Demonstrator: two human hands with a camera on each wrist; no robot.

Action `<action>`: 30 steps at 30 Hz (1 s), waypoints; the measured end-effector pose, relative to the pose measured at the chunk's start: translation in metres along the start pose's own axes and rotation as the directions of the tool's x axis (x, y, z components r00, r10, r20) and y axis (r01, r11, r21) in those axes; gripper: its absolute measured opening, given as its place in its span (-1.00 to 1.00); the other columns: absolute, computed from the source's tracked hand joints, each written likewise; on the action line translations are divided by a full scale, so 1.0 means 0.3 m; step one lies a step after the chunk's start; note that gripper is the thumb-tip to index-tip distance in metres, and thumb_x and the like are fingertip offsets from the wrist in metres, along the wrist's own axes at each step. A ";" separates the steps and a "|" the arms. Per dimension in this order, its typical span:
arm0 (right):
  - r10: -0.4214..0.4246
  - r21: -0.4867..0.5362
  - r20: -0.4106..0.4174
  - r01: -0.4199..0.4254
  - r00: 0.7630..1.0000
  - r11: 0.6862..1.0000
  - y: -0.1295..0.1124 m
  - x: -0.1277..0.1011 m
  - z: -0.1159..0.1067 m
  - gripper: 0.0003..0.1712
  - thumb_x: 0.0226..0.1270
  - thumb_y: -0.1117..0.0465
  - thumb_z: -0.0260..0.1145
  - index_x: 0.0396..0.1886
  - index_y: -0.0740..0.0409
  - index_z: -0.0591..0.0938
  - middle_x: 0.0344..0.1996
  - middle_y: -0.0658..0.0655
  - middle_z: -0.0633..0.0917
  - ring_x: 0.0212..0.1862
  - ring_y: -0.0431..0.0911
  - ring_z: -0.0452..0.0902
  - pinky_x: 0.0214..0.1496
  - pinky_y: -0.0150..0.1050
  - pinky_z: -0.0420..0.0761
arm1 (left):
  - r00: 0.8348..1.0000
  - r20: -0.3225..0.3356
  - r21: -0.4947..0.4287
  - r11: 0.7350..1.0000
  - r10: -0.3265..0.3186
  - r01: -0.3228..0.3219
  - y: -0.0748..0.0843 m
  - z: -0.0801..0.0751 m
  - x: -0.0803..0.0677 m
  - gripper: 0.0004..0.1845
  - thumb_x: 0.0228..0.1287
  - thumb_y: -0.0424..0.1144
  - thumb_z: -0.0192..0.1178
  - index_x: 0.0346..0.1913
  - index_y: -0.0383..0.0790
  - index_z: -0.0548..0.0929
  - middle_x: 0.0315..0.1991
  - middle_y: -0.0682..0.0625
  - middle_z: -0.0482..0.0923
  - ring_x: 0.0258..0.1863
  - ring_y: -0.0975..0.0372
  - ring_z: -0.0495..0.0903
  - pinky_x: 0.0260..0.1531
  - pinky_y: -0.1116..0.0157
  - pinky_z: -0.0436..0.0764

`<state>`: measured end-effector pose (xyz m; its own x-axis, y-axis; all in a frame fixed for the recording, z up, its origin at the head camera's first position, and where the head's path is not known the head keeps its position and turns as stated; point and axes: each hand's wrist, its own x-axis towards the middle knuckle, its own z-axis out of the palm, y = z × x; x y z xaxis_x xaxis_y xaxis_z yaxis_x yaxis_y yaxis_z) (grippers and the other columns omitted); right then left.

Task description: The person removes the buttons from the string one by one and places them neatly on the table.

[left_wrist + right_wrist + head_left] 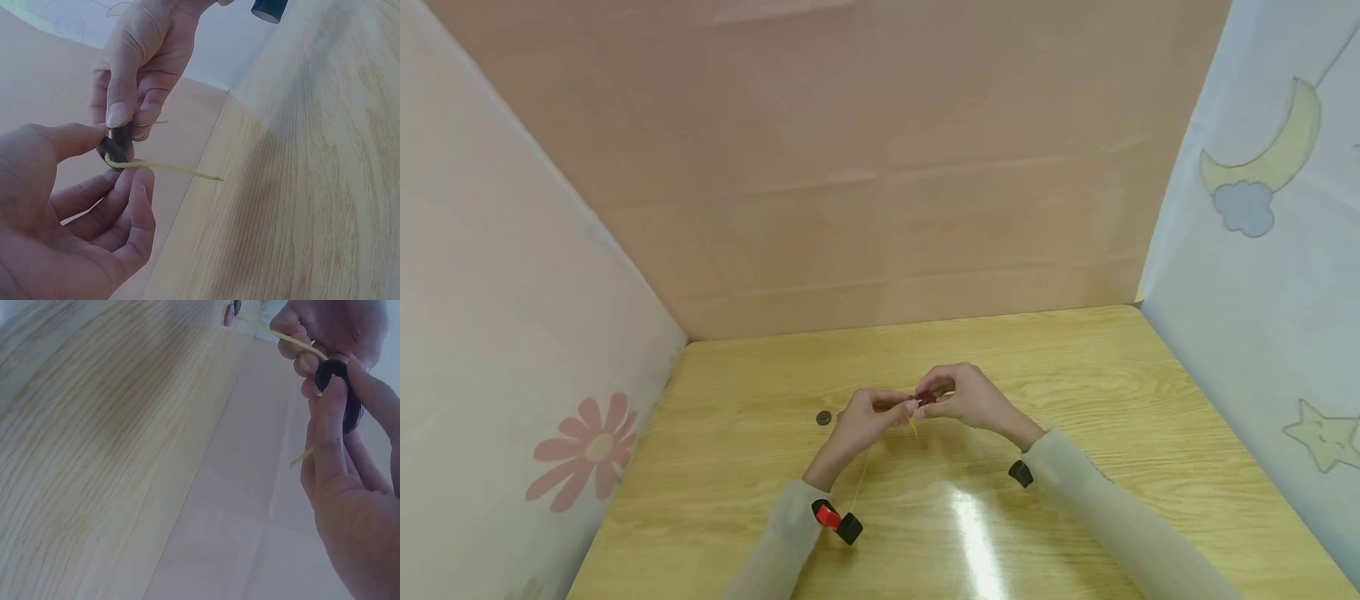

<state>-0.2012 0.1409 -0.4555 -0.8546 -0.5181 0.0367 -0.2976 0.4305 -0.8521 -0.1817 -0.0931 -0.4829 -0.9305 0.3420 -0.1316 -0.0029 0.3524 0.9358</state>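
Left hand (867, 422) and right hand (966, 400) meet over the table (1075, 500), each grip narrow, thumb and fingers pinching small dark discs (110, 152) held between them. Yellow cord (178, 168) runs at the discs, one loose end sticking out past the left fingers. Separate dark round piece (823, 417) lies on table, just beside left hand.

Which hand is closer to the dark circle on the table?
The left hand: the dark circle lies beside it; the right hand is farther away.
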 end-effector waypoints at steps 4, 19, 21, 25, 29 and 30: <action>0.007 0.008 -0.004 -0.007 1.000 1.000 -0.008 -0.001 -0.005 -0.70 0.24 0.01 0.61 -0.08 -0.05 0.79 -0.12 -0.02 0.84 -0.05 -0.13 0.75 0.13 0.01 0.73 | 1.000 0.002 -0.005 1.000 -0.004 0.004 0.009 -0.004 -0.001 -0.56 0.44 0.17 0.31 0.14 -0.06 0.79 -0.13 -0.06 0.83 -0.04 0.10 0.74 0.15 -0.16 0.67; -0.005 0.054 0.007 0.005 1.000 0.999 0.015 0.000 0.000 -0.67 0.30 0.15 0.58 0.03 0.08 0.80 -0.09 0.08 0.85 -0.03 -0.07 0.77 0.03 -0.16 0.77 | 1.000 -0.001 -0.027 0.999 -0.023 0.023 0.009 -0.007 -0.006 -0.51 0.45 0.16 0.31 0.20 -0.09 0.76 -0.05 -0.06 0.83 0.01 0.05 0.79 0.23 -0.17 0.65; 0.002 0.061 0.008 -0.002 1.000 0.998 0.016 0.000 0.000 -0.67 0.29 0.16 0.58 0.04 0.06 0.81 -0.08 0.07 0.86 -0.03 -0.06 0.77 0.01 -0.19 0.76 | 1.000 -0.003 -0.025 0.999 -0.025 0.025 0.009 -0.006 -0.004 -0.51 0.44 0.17 0.31 0.20 -0.09 0.77 -0.06 -0.06 0.83 -0.01 0.10 0.80 0.22 -0.16 0.66; 0.012 0.083 0.009 -0.013 1.000 0.996 0.019 0.000 -0.001 -0.66 0.29 0.16 0.58 0.05 0.06 0.82 -0.03 0.09 0.86 0.00 -0.04 0.77 -0.04 -0.24 0.76 | 1.000 0.001 -0.023 1.000 -0.020 0.020 0.011 -0.004 -0.001 -0.52 0.44 0.16 0.32 0.18 -0.09 0.77 -0.05 -0.11 0.83 -0.03 0.11 0.80 0.21 -0.15 0.67; 0.015 0.096 0.010 -0.016 1.000 0.995 0.024 0.000 -0.003 -0.64 0.28 0.12 0.59 0.07 0.05 0.82 -0.02 0.10 0.86 0.02 -0.02 0.77 -0.05 -0.25 0.76 | 1.000 0.011 -0.038 0.999 -0.014 0.015 0.012 -0.005 -0.002 -0.52 0.45 0.14 0.32 0.20 -0.13 0.76 -0.01 -0.18 0.82 0.01 0.03 0.80 0.21 -0.16 0.67; 0.012 0.096 0.011 -0.013 1.000 0.995 0.025 -0.001 -0.004 -0.63 0.29 0.11 0.59 0.08 0.05 0.82 -0.02 0.10 0.86 0.02 -0.01 0.78 -0.04 -0.25 0.77 | 1.000 0.012 -0.043 0.999 -0.014 0.015 0.013 -0.006 -0.003 -0.52 0.45 0.13 0.33 0.21 -0.13 0.76 0.00 -0.19 0.81 0.02 0.03 0.79 0.22 -0.16 0.66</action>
<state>-0.2037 0.1452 -0.4613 -0.8534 -0.5209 0.0205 -0.2440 0.3644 -0.8987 -0.1814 -0.0936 -0.4785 -0.9260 0.3469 -0.1488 -0.0323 0.3200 0.9469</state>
